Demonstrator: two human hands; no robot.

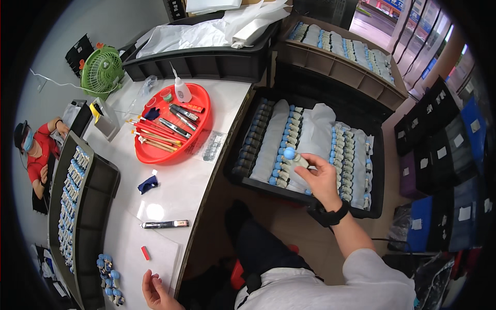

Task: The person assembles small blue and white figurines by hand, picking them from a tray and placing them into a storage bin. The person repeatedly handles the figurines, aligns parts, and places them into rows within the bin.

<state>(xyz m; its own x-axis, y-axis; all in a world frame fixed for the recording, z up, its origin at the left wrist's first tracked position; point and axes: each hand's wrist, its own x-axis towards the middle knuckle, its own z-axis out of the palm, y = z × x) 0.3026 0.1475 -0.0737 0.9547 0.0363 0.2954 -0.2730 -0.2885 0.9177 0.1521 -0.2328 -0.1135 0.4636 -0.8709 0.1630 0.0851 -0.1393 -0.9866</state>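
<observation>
My right hand (321, 178) grips a small figurine (295, 156) with a round blue head and a cream body. It is held above a black crate (240, 178) in which rows of similar figurines (291, 129) lie between strips of white padding (316, 132). Low over the white table's near end, my left hand (156, 293) has its fingers loosely bent and apart, with nothing in them. Close to it lie a small red block (145, 252) and a marker pen (165, 224). A cluster of blue-headed figurines (109, 279) sits to its left.
A red tray (199, 135) holds brushes, pens and a white squeeze bottle (182, 90). Farther off are a green fan (103, 71) and a black bin (201, 66) with white sheets. Another figurine crate (98, 181) lines the table's left side. A person in red (41, 155) sits beyond.
</observation>
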